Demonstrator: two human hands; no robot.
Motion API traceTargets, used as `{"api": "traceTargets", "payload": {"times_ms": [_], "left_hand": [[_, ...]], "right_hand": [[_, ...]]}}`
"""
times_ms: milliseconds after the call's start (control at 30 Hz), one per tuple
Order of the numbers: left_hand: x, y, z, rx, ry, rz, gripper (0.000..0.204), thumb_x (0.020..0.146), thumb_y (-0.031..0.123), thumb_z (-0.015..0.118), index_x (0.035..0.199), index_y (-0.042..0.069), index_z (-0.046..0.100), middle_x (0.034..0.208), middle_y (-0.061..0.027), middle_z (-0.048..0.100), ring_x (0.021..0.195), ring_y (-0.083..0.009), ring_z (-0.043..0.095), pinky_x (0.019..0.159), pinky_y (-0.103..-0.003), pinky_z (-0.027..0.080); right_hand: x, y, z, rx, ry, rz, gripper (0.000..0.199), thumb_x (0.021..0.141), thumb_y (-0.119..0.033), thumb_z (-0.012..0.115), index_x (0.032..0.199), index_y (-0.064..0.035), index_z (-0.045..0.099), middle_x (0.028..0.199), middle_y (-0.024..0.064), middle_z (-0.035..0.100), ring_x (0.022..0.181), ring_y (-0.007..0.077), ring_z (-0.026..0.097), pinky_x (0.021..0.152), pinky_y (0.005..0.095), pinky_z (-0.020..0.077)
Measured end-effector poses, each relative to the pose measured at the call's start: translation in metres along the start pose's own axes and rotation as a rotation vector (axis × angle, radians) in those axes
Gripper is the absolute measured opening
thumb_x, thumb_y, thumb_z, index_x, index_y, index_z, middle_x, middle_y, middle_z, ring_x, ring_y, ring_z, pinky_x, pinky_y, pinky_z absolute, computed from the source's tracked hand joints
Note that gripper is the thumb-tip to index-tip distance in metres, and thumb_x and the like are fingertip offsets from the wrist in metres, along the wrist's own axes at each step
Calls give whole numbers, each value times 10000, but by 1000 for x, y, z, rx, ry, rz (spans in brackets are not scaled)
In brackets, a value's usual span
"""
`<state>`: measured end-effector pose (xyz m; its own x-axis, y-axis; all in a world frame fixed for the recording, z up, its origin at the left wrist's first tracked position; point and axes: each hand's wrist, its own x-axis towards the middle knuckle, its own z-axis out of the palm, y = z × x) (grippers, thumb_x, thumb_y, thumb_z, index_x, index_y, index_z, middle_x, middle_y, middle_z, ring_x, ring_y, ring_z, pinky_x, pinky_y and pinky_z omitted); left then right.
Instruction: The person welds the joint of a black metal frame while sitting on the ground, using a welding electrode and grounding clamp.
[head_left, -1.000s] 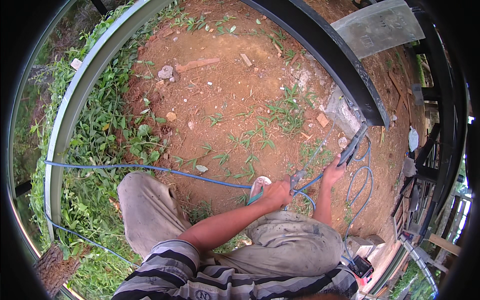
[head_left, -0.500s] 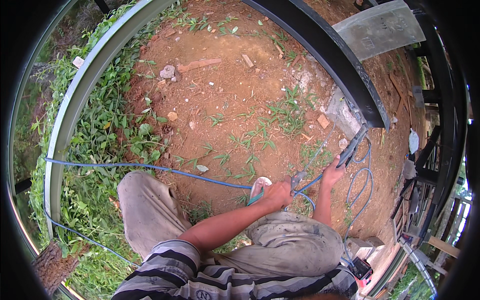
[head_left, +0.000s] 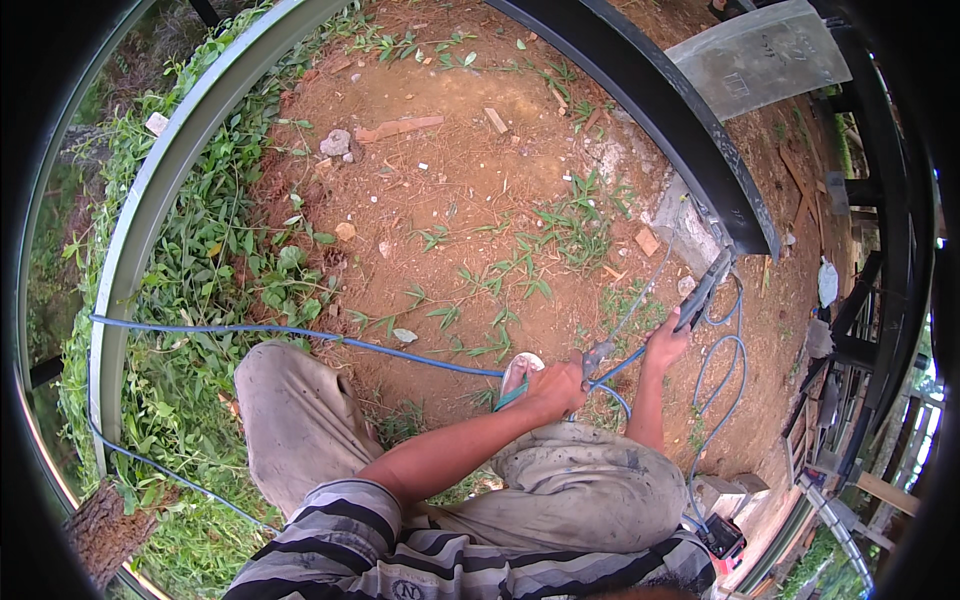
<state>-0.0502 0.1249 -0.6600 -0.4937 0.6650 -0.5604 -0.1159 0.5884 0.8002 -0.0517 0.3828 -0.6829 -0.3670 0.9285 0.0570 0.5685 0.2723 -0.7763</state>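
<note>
My left hand is closed around a grey electrode holder. From it a thin welding rod slants up and right toward a pale concrete block. My right hand grips the handles of a dark clamp. The clamp's far end reaches the lower end of a black steel beam; whether its jaws bite on the metal I cannot tell. A blue cable runs from the left to my hands, and more cable loops lie right of the clamp.
A grey-green steel beam arcs along the left over leafy plants. Reddish soil with wood scraps and stones spreads ahead. A flat grey sheet sits at upper right. Dark steel framing stands on the right; a black-and-red device is low right.
</note>
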Motion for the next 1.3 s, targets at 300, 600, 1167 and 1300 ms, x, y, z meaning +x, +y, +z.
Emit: {"api": "traceTargets", "payload": {"times_ms": [300,600,1167,1300], "left_hand": [[-2,2,-1,-18,10,11,433,922,266,648,1217,-13,497,998,-283,727,965,-473,715,840,-591,537],[0,-2,2,-30,10,16,453,937,297,614,1249,-6,489,983,-292,722,966,-488,701,868,-594,522],[-1,-4,2,-23,14,33,436,935,302,630,1212,-11,504,973,-295,720,964,-482,702,855,-598,518],[0,-5,5,-35,38,43,420,929,287,624,1207,-6,509,981,-284,721,967,-475,703,851,-594,517]], "right_hand": [[0,4,-1,57,-11,18,428,1050,-440,561,971,-21,511,610,58,520,422,160,541,372,312,457],[0,3,-1,89,-25,17,426,1053,-443,555,955,-31,508,609,59,521,430,163,546,383,313,465],[-3,1,5,159,-26,36,398,1055,-420,563,980,-33,511,612,43,509,435,155,529,396,311,447],[1,4,4,155,-40,45,389,1055,-417,562,995,-36,509,616,41,504,433,152,520,400,304,443]]}}
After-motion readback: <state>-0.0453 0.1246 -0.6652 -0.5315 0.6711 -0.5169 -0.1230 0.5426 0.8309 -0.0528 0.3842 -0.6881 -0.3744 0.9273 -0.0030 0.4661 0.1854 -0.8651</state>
